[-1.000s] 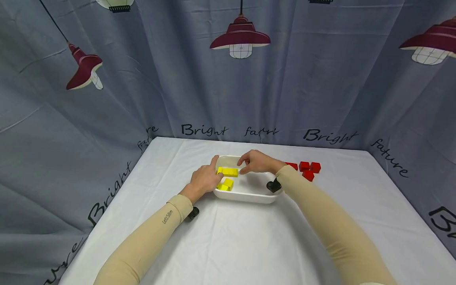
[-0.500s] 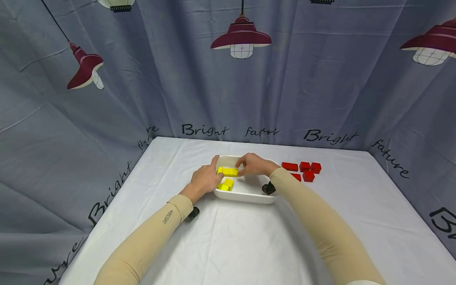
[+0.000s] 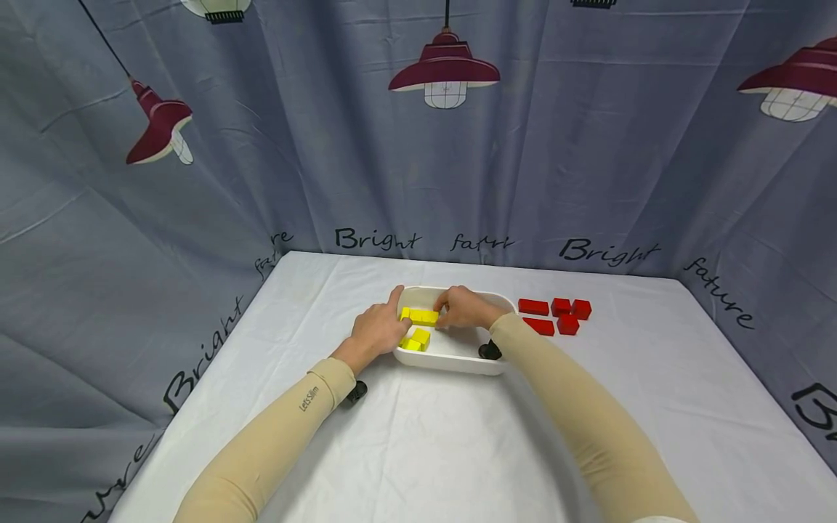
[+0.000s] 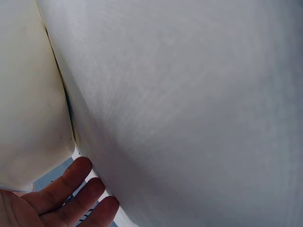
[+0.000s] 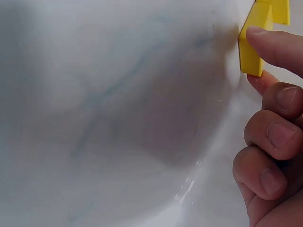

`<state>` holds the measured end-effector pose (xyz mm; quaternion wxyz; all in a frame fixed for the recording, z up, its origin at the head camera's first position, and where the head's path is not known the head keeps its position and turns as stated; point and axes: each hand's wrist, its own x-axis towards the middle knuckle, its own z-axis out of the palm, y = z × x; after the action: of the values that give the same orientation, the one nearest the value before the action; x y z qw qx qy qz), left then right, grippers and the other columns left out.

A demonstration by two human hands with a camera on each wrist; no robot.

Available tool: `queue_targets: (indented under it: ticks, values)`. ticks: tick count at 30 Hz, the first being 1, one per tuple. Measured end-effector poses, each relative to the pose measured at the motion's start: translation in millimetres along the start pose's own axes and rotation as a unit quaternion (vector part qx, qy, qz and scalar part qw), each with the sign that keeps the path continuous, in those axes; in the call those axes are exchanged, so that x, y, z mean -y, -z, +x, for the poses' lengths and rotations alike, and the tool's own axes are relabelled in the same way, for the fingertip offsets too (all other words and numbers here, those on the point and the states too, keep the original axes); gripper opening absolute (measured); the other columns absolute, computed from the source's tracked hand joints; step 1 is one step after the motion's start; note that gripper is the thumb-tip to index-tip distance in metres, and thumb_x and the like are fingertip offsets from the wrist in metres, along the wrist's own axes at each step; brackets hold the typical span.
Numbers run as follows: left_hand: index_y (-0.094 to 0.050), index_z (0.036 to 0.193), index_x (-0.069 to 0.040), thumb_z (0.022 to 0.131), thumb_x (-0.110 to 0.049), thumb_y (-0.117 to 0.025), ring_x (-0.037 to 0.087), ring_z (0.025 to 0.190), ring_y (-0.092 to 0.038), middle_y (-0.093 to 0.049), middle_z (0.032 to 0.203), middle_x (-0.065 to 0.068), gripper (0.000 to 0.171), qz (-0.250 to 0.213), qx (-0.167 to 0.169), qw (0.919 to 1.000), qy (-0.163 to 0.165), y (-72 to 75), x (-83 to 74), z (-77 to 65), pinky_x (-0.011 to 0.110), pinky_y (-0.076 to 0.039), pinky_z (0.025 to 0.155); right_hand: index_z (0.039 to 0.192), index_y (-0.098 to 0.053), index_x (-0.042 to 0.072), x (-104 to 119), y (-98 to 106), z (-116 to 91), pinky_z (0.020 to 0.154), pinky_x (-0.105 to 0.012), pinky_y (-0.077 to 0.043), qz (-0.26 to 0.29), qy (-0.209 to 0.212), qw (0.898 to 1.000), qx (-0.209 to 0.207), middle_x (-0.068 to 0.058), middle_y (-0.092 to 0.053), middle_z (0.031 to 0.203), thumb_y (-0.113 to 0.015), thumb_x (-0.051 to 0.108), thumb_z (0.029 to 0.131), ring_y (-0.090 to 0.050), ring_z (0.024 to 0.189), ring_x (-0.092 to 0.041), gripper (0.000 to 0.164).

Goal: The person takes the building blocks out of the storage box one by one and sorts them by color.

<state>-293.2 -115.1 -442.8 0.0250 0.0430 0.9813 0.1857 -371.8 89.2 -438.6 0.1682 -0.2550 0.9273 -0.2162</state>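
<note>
In the head view, a white tray [image 3: 451, 363] stands on the table with yellow blocks at its left end. My left hand [image 3: 377, 327] holds the tray's left rim, thumb over the inside and index finger along the edge. The left wrist view shows other fingers [image 4: 71, 201] extended outside the tray wall. My right hand [image 3: 466, 306] reaches inside the tray and pinches a long yellow block [image 5: 252, 45] between thumb and index finger; its remaining fingers are curled. That block lies in the back row, against another yellow block [image 5: 281, 10]. Yellow cubes [image 3: 421, 338] sit nearer the front.
Right of the tray, several red blocks [image 3: 567, 325] lie on the white tablecloth [image 3: 425, 450], including a long one [image 3: 533, 306] at the back. A grey curtain [image 3: 523, 160] with printed lamps hangs behind the table.
My right hand has come left and down inside the tray, from apart from the back-row yellow block to pinching its end. More of the red blocks show. The left hand has stayed put.
</note>
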Motion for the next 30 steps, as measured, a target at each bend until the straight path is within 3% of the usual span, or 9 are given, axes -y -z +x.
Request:
queue_targets:
  ticks: [12, 30]
  values:
    - [-0.018, 0.161, -0.023, 0.099, -0.040, -0.049, 0.027, 0.100, -0.066, -0.068, 0.124, 0.016, 0.071, 0.003, 0.002, 1.0000, 0.004, -1.2, -1.8, -0.6, 0.048, -0.053, 0.084, 0.103, -0.075, 0.009, 3, 3, -7, 0.067, -0.027, -0.045, -0.007, -0.006, 1.000, -0.003, -0.004, -0.063, 0.081, -0.081, 0.022, 0.084, -0.054, 0.074, -0.017, 0.024]
    - [-0.018, 0.160, -0.023, 0.098, -0.039, -0.049, 0.025, 0.093, -0.065, -0.067, 0.125, 0.017, 0.071, -0.003, -0.003, 1.0000, 0.003, -2.2, -1.2, 2.2, 0.048, -0.052, 0.081, 0.099, -0.076, 0.011, -1, 26, -27, 0.067, -0.030, -0.042, 0.002, 0.004, 1.000, -0.015, -0.004, -0.059, 0.075, -0.081, 0.027, 0.082, -0.052, 0.074, -0.019, 0.024]
